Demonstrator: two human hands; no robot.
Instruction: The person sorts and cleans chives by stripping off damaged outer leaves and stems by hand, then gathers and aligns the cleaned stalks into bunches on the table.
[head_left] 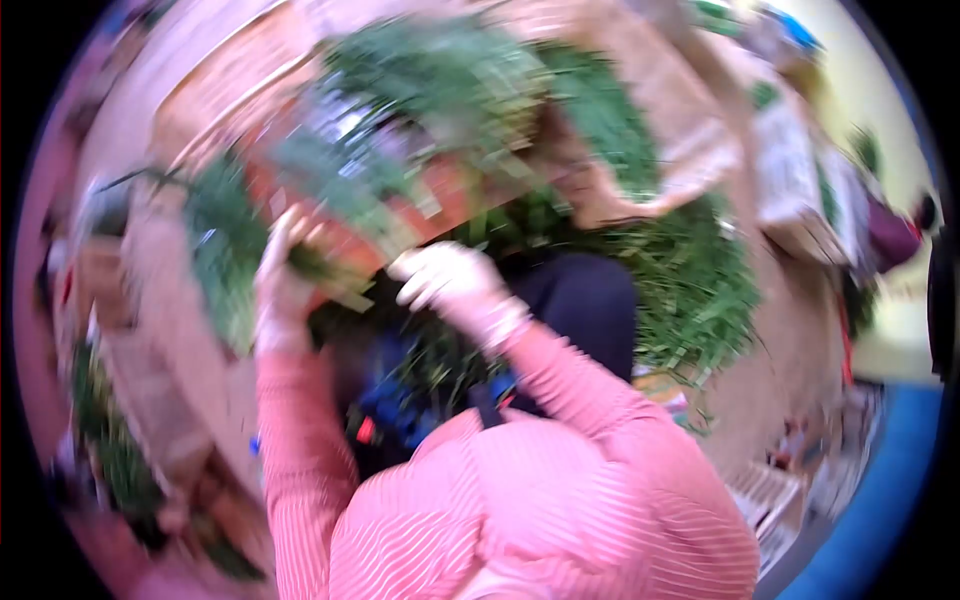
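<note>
Edge greens [115, 440]: A long strip of leaves lies at the far side of the room, near brown boxes [105, 280].
Outer bunch [215, 250]: Leafy stalks rest just beside the worker's wrist, apparently parked within easy reach.
Left hand [285, 275]: Fingers half-curled, the palm sits against a short bunch [335, 275] whose pale ends point inward; from where I stand, blur hides whether the grip is closed.
Middle bunch [350, 185]: Feathery tops slant away, stalks toward the worker, likely so the ends come readily to the fingers.
Orange stand [445, 190]: It shows between the greens and seems to raise them off the floor; its full shape is hidden.
Top heap [430, 75]: More greens spread across the far side, probably kept ahead of the hands for access.
Right hand [450, 280]: Fingers drawn narrow, it meets the middle bunch at its stalk ends, though I cannot tell if it pinches them.
Dark knee [590, 300]: Bent beside the work, it suggests a low seat.
Loose pile [700, 290]: Scattered leaves lie right of the knee.
White crate [790, 170]: It stands well apart.
</note>
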